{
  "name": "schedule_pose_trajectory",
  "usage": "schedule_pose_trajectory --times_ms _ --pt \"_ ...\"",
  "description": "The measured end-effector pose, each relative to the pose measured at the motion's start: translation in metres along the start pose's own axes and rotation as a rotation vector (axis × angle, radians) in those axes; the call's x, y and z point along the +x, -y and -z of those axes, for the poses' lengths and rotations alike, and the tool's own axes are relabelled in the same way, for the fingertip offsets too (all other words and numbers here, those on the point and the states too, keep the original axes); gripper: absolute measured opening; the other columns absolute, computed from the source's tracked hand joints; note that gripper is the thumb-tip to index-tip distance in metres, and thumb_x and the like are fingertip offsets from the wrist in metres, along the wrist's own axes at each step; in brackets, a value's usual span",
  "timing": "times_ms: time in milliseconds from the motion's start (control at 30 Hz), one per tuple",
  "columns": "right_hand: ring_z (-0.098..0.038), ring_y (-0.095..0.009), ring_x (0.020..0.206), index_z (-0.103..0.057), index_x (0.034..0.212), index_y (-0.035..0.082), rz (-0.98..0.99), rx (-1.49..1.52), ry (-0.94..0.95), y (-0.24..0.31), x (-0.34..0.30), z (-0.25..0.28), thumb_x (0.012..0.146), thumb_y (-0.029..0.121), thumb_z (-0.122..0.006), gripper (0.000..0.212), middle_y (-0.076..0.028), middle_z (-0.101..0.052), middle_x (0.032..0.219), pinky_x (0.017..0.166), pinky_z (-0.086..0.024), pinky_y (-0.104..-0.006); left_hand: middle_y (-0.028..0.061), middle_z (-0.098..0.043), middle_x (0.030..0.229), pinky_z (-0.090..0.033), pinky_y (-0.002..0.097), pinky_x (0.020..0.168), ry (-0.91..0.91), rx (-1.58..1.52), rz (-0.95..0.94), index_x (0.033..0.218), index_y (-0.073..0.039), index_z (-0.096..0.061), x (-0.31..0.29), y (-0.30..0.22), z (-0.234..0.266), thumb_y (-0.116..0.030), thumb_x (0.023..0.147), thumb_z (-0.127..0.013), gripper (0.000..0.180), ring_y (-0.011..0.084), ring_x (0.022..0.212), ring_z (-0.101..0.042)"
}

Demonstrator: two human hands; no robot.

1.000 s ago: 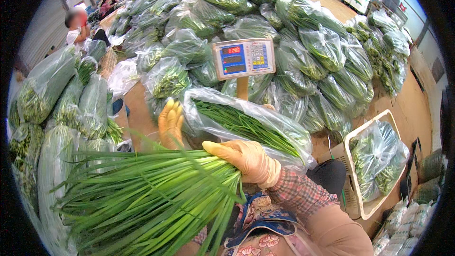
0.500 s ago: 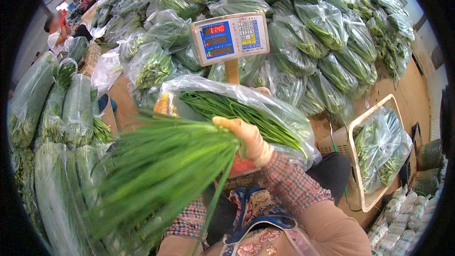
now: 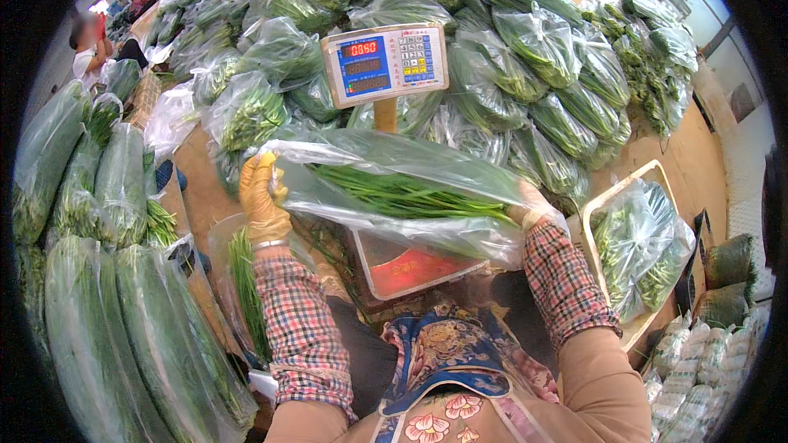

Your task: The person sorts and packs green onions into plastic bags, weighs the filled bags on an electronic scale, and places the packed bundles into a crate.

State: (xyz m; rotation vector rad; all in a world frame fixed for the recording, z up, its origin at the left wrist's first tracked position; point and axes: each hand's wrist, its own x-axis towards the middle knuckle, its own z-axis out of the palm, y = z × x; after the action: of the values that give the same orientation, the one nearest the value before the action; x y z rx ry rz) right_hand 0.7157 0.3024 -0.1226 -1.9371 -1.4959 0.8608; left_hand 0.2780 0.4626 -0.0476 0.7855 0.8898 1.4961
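Observation:
A long clear plastic bag (image 3: 460, 148) stretches between my hands above the platform scale. Long thin green chives (image 3: 410, 192) lie lengthwise inside it. My left hand (image 3: 263, 197), in a yellow glove, is closed on the bag's gathered left end. At the right end, my right hand (image 3: 533, 203) reaches into the plastic and closes around the ends of the chives; its fingers are partly hidden. Beneath the bag shows the scale's red-and-silver platform (image 3: 419, 267). Behind it stands the lit scale display (image 3: 386, 64) on a post.
Bagged greens (image 3: 533, 41) are heaped at the back. Long filled bags (image 3: 90, 320) stand on the left, and another bag of chives (image 3: 242, 279) is beside my left forearm. A cream crate (image 3: 587, 246) holds bagged greens on the right. A person (image 3: 90, 57) sits far left.
The loose bunch my right hand held in front of me is no longer there. That hand has moved right to the bag's end, and the bag is lifted, uncovering the platform.

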Motion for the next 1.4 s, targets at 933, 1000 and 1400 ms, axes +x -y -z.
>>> schedule_pose_trajectory --times_ms 933,1000,1400 --pt "-0.058 -0.036 0.102 -0.047 0.123 0.01 -0.169 -0.873 0.001 0.082 -0.019 0.002 0.077 0.011 -0.06 0.048 -0.017 -0.06 0.111 0.086 -0.048 -0.0439 0.0133 -0.058 0.114 -0.04 0.033 0.092 -0.088 0.655 -0.287 0.122 0.003 -0.051 -0.009 0.039 -0.011 -0.03 0.083 -0.07 0.054 0.0224 0.105 -0.053" --pt "-0.059 -0.035 0.106 -0.046 0.122 0.008 -0.269 -0.9 0.018 0.068 -0.006 0.0 0.071 0.014 -0.07 0.057 -0.017 -0.06 0.114 0.086 -0.049 -0.0424 0.0069 -0.065 0.097 -0.048 0.0282 0.076 0.119 0.562 0.012 0.115 0.0 -0.057 -0.006 0.034 -0.006 -0.025 0.085 -0.069 0.041 0.0157 0.084 -0.06" --pt "-0.06 -0.036 0.095 -0.064 0.103 0.009 0.083 -0.763 -0.048 0.068 -0.017 0.035 0.072 0.022 -0.071 0.034 -0.018 -0.063 0.096 0.082 -0.047 -0.0411 0.0012 -0.065 0.083 -0.041 0.0208 0.049 0.105 0.336 0.068 0.097 -0.006 -0.065 -0.018 0.018 -0.006 -0.015 0.086 -0.066 0.014 0.0088 0.057 -0.052"
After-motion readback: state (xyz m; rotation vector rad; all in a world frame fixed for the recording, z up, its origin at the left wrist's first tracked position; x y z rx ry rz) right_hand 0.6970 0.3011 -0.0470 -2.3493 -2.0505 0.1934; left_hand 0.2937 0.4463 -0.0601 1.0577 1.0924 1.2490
